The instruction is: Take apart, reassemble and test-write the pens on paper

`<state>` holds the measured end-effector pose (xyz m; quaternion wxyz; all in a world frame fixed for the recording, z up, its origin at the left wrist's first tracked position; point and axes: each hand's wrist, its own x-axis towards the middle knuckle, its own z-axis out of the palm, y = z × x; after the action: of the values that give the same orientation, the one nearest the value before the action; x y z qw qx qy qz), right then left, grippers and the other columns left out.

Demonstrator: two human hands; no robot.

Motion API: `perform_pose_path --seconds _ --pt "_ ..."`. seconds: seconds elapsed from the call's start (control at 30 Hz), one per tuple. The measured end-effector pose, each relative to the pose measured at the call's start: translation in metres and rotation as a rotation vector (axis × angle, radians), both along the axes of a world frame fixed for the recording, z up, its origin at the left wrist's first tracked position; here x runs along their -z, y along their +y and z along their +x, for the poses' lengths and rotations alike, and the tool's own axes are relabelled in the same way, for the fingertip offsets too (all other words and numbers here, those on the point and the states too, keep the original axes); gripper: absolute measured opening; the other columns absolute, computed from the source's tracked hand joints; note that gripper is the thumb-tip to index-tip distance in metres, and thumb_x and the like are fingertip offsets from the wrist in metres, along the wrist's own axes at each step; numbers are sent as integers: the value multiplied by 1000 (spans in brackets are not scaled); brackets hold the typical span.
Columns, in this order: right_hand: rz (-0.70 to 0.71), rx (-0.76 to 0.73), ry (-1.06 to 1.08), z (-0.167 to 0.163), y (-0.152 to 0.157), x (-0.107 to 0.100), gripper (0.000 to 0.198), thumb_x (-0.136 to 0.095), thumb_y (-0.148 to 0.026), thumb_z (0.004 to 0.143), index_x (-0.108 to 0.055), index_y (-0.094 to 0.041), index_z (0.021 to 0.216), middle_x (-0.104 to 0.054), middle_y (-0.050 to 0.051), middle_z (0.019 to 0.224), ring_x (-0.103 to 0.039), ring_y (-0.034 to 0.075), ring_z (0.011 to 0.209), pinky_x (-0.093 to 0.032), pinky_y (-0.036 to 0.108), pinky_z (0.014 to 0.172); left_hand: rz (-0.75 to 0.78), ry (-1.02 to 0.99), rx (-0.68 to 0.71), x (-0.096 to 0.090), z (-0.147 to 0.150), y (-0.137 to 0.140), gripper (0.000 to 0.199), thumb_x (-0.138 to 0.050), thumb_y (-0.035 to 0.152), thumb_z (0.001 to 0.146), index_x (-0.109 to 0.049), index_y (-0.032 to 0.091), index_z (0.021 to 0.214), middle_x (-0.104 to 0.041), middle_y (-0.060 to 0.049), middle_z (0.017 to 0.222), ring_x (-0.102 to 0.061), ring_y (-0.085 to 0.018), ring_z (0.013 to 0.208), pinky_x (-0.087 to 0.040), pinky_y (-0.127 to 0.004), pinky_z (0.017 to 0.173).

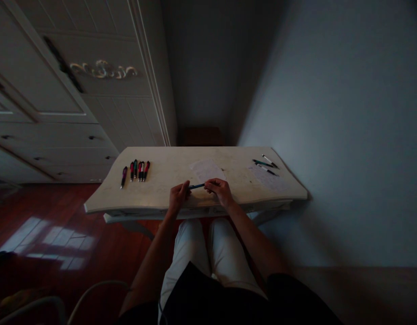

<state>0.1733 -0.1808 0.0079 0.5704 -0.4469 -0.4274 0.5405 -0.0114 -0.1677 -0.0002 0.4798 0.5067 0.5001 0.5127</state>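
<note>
Between my two hands lies a dark blue pen (196, 186), held level just above the front edge of the white table (168, 171). My left hand (178, 196) is closed around its left end. The right end is pinched in the fingers of my right hand (220, 189). Behind the pen a sheet of white paper (206, 169) rests on the tabletop, partly hidden by my right hand. A small dark piece (222, 169) sits at the paper's right side; its kind is too small to tell.
Several pens (140, 171) with red, green, white and black bodies lie in a row at the left, a purple pen (123, 177) beside them. At the right, a green pen (261, 163) and two white pens lie by another paper (269, 179). A wall (347, 135) borders the right.
</note>
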Motion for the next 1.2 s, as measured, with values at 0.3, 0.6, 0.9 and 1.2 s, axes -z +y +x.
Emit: perform_pose_path --seconds 0.3,0.6,0.9,1.2 --pt "-20 78 32 4 0 6 20 -80 -35 60 -72 -19 70 -69 1 63 -53 10 51 -43 23 51 169 -156 94 4 -8 3 65 -85 41 60 -62 21 118 -69 -7 103 -65 -13 71 -53 -24 65" --pt "-15 95 75 0 -4 2 17 -79 -32 59 -72 -19 67 -69 0 59 -52 10 50 -41 23 50 123 126 88 5 -6 0 45 -65 59 75 -67 15 75 -59 0 53 -55 -12 48 -43 -22 48" --pt "18 97 87 0 -9 1 16 -80 -31 60 -72 -19 67 -68 0 60 -52 9 50 -42 23 51 102 -12 67 8 -1 2 56 -54 69 80 -63 14 74 -57 0 56 -52 -10 43 -41 -21 43" --pt "-41 112 134 4 -6 7 18 -80 -32 60 -70 -19 65 -66 -1 58 -51 8 48 -39 21 48 146 6 135 8 -9 3 46 -77 52 67 -69 14 92 -68 -3 68 -63 -14 59 -52 -25 59"
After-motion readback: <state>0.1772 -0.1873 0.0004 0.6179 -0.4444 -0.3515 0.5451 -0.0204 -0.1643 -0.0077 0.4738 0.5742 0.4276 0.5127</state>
